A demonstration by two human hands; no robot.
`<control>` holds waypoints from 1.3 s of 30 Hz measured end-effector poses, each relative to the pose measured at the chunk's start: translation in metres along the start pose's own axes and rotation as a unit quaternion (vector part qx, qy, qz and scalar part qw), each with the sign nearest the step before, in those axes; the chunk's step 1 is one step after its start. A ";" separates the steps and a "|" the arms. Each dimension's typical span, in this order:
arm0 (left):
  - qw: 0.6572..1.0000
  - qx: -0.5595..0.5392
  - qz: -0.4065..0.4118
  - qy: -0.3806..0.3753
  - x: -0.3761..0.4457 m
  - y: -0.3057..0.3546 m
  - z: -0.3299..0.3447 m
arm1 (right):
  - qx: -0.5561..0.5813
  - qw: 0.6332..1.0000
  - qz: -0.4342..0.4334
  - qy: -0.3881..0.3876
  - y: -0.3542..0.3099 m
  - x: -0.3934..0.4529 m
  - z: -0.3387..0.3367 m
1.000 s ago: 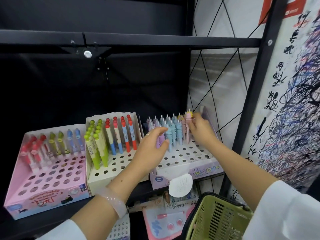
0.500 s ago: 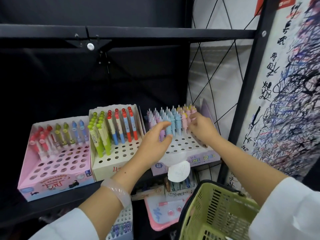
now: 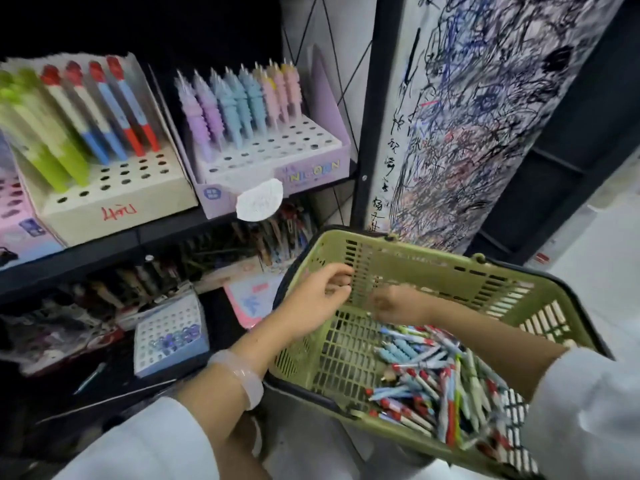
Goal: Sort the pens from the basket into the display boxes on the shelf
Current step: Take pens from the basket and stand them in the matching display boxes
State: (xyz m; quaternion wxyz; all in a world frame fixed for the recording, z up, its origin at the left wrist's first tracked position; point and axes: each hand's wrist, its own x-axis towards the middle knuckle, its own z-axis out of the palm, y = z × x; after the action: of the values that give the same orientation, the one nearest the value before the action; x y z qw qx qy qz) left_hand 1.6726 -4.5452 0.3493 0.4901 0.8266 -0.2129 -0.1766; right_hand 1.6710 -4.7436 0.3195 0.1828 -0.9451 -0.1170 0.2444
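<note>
A green slotted basket [image 3: 450, 271] is seen low at the right, below the shelf [image 3: 145, 237], and a heap of loose pens [image 3: 433, 386] lies on its floor towards the near right corner. The pens are mixed: blue ridged ones, white ones with red caps, a few green. Both hands are reached into the basket over its left rim. The left hand [image 3: 317, 301] is held above the far left part of the basket with its fingers loosely curled; nothing is seen in it, and a pale bangle [image 3: 242, 377] is worn on that wrist. The right hand [image 3: 398, 304] is blurred just beside the left one, low over the far edge of the heap; whether anything is gripped in it cannot be told. White sleeves [image 3: 585, 410] cover both forearms near the bottom edge.

On the shelf three display boxes are stood side by side. The purple box [image 3: 311, 168] at the right is filled along its back rows with lilac, blue and pink ridged pens [image 3: 239, 98], while its front holes are left bare. The cream box [image 3: 114, 209] in the middle holds green pens and white ones with red caps. Only a corner of a pink box [image 3: 14, 230] is shown at the left edge. A scribbled test sheet [image 3: 467, 116] is fixed to the post at the right
</note>
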 end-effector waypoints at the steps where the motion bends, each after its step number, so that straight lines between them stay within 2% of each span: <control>1: 1.000 0.006 -0.016 -0.018 0.001 -0.007 0.007 | -0.015 0.998 0.015 -0.052 0.014 0.000 0.019; 3: 0.998 0.025 -0.044 -0.048 0.002 -0.018 0.018 | -0.051 0.991 0.056 -0.115 0.038 -0.003 0.054; 6: 0.994 0.053 -0.065 -0.064 0.001 -0.032 0.028 | -0.117 0.981 0.114 -0.101 0.065 -0.002 0.093; 12: 0.993 0.050 -0.090 -0.049 -0.003 -0.050 0.036 | -0.086 0.968 0.228 -0.066 0.074 0.014 0.135; 16: 0.994 0.042 -0.090 -0.044 -0.002 -0.049 0.035 | 0.000 0.956 0.274 -0.109 0.068 0.034 0.127; 19: 0.995 0.026 -0.087 -0.036 -0.003 -0.046 0.033 | 0.021 0.956 0.257 -0.138 0.065 0.040 0.118; 21: 0.995 0.018 -0.088 -0.034 -0.002 -0.046 0.032 | 0.075 0.959 0.230 -0.149 0.064 0.040 0.110; 24: 0.995 0.021 -0.089 -0.032 -0.002 -0.047 0.032 | 0.112 0.954 0.263 -0.086 0.067 0.039 0.107; 27: 0.995 0.006 -0.093 -0.033 -0.003 -0.049 0.033 | -0.090 0.954 0.272 -0.093 0.063 0.036 0.126; 29: 0.995 0.003 -0.094 -0.034 -0.004 -0.048 0.033 | -0.169 0.950 0.249 -0.076 0.056 0.035 0.140; 31: 0.995 0.000 -0.097 -0.032 -0.005 -0.046 0.033 | -0.201 0.954 0.209 -0.072 0.051 0.038 0.146; 36: 0.995 0.011 -0.095 -0.023 -0.007 -0.040 0.025 | -0.184 0.969 0.161 -0.037 0.048 0.038 0.147; 39: 0.995 0.005 -0.099 -0.026 -0.006 -0.037 0.023 | -0.045 0.990 0.134 0.018 0.039 0.036 0.121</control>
State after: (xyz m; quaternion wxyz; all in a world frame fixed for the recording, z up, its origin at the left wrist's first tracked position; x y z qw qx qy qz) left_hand 1.6628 -4.5430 0.3062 0.4607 0.8412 -0.1432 -0.2444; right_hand 1.6463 -4.7329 0.1903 0.1078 -0.9637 0.0026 0.2441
